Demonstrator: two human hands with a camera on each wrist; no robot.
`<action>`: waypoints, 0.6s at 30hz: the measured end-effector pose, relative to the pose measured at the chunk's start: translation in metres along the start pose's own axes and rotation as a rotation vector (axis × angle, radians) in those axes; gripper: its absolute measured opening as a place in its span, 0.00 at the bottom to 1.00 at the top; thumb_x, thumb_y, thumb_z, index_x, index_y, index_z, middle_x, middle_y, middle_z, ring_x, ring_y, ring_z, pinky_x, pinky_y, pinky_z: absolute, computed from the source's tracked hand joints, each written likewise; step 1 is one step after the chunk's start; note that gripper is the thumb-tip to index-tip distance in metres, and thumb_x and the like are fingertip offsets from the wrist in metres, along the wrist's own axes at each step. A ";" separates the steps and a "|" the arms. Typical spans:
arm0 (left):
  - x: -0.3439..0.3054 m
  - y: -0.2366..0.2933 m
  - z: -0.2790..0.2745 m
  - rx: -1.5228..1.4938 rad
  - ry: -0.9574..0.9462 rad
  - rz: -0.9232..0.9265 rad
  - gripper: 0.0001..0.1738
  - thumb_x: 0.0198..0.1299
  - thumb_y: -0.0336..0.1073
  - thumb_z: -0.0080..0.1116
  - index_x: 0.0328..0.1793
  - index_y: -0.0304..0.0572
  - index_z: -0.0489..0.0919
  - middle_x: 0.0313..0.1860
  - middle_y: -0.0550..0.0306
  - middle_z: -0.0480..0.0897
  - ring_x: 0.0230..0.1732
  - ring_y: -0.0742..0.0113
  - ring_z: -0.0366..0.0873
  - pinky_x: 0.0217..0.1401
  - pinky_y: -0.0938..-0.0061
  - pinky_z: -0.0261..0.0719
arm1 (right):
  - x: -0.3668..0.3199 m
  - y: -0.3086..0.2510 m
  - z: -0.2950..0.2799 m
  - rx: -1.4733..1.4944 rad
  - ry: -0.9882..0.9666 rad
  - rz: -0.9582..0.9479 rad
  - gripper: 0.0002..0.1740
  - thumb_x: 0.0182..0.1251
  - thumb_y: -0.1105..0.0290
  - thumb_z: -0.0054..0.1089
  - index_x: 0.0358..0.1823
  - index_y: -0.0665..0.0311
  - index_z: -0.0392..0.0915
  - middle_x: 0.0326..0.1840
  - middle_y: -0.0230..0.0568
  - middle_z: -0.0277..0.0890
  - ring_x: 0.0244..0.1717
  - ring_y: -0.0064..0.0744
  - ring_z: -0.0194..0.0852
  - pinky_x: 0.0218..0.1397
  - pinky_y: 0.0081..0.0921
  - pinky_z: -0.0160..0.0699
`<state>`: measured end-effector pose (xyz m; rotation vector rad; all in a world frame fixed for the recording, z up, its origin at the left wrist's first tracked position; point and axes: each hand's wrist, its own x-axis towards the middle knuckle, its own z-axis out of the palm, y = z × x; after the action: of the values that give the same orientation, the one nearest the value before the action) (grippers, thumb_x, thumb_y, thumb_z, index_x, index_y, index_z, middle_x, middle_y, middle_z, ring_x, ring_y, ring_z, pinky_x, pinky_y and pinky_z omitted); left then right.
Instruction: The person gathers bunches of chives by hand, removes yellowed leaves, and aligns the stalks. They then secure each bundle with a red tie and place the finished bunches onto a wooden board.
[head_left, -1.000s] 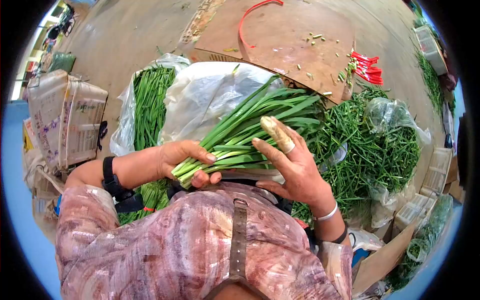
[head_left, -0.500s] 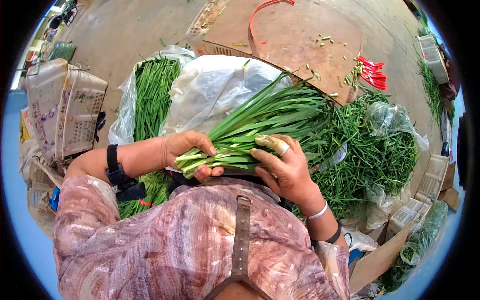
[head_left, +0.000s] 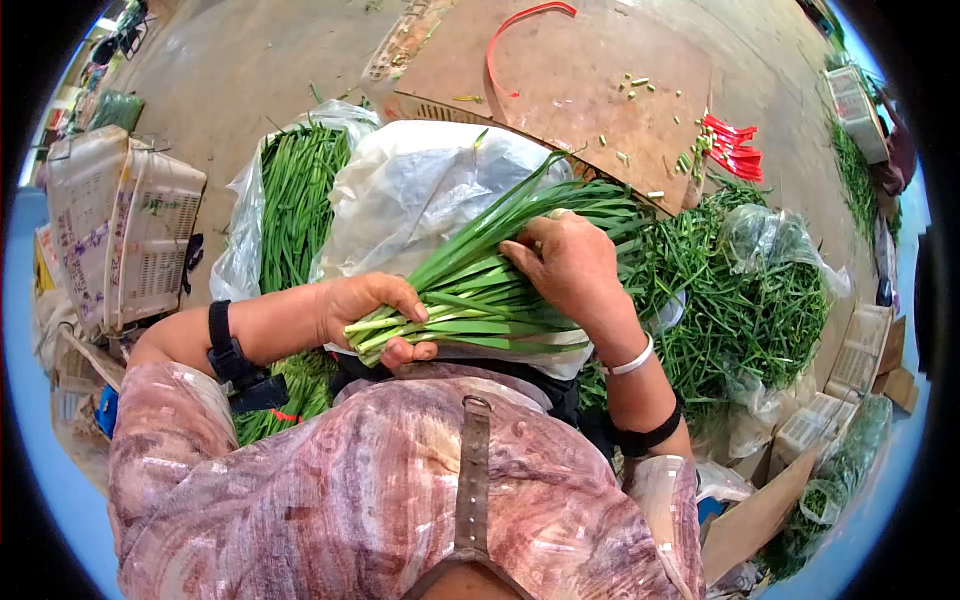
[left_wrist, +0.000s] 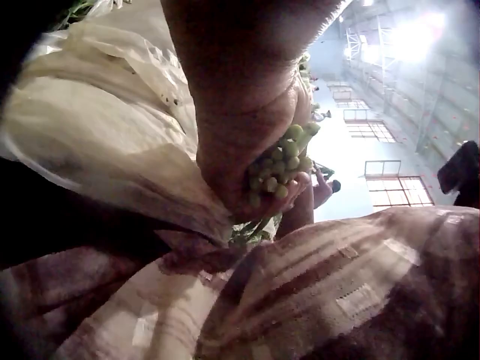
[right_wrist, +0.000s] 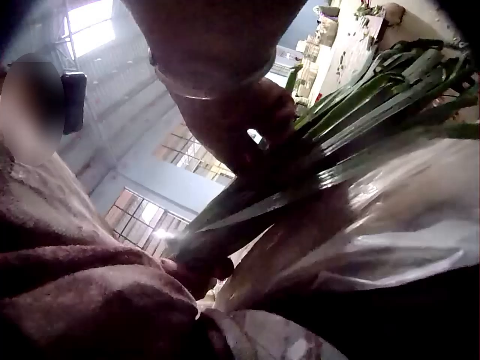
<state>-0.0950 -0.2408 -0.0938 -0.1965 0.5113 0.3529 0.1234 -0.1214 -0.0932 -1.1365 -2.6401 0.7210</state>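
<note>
A bunch of garlic chives (head_left: 470,290) lies across the lap on white plastic, its leaves fanning to the upper right. My left hand (head_left: 375,312) grips it round the pale stalk ends, thumb on top. In the left wrist view the cut stalk ends (left_wrist: 279,165) poke out of that grip. Over the leafy middle, my right hand (head_left: 572,262) has its fingers bent down into the leaves, with the thumb towards the left hand. The right wrist view shows the leaves (right_wrist: 360,112) passing under this hand; its fingertips are hidden there.
Beyond the lap stands a board (head_left: 560,90) with cut bits, a red strap (head_left: 492,60) and red ties (head_left: 733,148). A bag of chives (head_left: 300,190) sits left, a loose green heap (head_left: 740,290) right. Plastic crates (head_left: 120,225) stand at far left.
My right hand, first raised with fingers spread, has come down onto the leaves and moved forward, its fingers now bent into them. The left hand keeps its grip on the stalks.
</note>
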 end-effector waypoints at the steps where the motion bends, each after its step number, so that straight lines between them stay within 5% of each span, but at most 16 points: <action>1: 0.000 -0.001 -0.001 0.022 0.029 0.000 0.23 0.54 0.33 0.49 0.56 0.32 0.65 0.32 0.44 0.75 0.21 0.70 0.67 0.24 0.77 0.68 | 0.004 -0.004 -0.001 -0.036 -0.054 0.033 0.12 0.51 0.60 0.63 0.28 0.63 0.80 0.24 0.45 0.75 0.30 0.46 0.74 0.32 0.38 0.72; 7: 0.000 0.001 -0.002 0.134 0.049 0.004 0.19 0.54 0.33 0.50 0.51 0.31 0.67 0.30 0.44 0.75 0.20 0.69 0.67 0.22 0.76 0.67 | 0.013 -0.004 0.001 0.156 -0.156 0.009 0.12 0.47 0.63 0.65 0.25 0.65 0.77 0.27 0.50 0.75 0.30 0.52 0.76 0.33 0.42 0.74; 9: -0.001 0.002 -0.003 0.191 0.061 0.008 0.18 0.54 0.32 0.51 0.50 0.31 0.67 0.29 0.44 0.75 0.20 0.69 0.67 0.22 0.76 0.66 | 0.010 -0.002 -0.001 0.121 -0.059 -0.074 0.09 0.48 0.66 0.62 0.23 0.64 0.74 0.24 0.46 0.74 0.29 0.47 0.75 0.31 0.40 0.73; 12: 0.001 0.003 0.002 0.158 0.062 -0.006 0.16 0.53 0.31 0.53 0.47 0.31 0.68 0.29 0.44 0.75 0.19 0.70 0.67 0.21 0.76 0.66 | 0.016 0.011 -0.002 -0.280 0.427 -0.366 0.05 0.48 0.70 0.53 0.20 0.58 0.67 0.20 0.37 0.67 0.26 0.36 0.71 0.27 0.33 0.69; 15: 0.001 0.002 -0.001 0.150 0.076 0.004 0.18 0.53 0.31 0.54 0.49 0.32 0.68 0.29 0.44 0.74 0.19 0.70 0.67 0.20 0.76 0.66 | 0.017 0.052 -0.017 -0.429 0.409 -0.214 0.05 0.51 0.69 0.54 0.23 0.59 0.69 0.22 0.39 0.70 0.27 0.39 0.74 0.29 0.34 0.72; 18: -0.001 0.002 0.000 0.129 0.053 0.013 0.19 0.53 0.30 0.54 0.51 0.32 0.66 0.29 0.44 0.74 0.19 0.70 0.67 0.19 0.77 0.66 | -0.013 0.103 -0.048 -0.370 0.340 0.225 0.09 0.55 0.67 0.56 0.27 0.64 0.70 0.25 0.45 0.74 0.28 0.46 0.75 0.31 0.39 0.73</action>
<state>-0.0968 -0.2396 -0.0934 -0.0782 0.5860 0.3271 0.2141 -0.0529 -0.1027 -1.5127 -2.4325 0.0484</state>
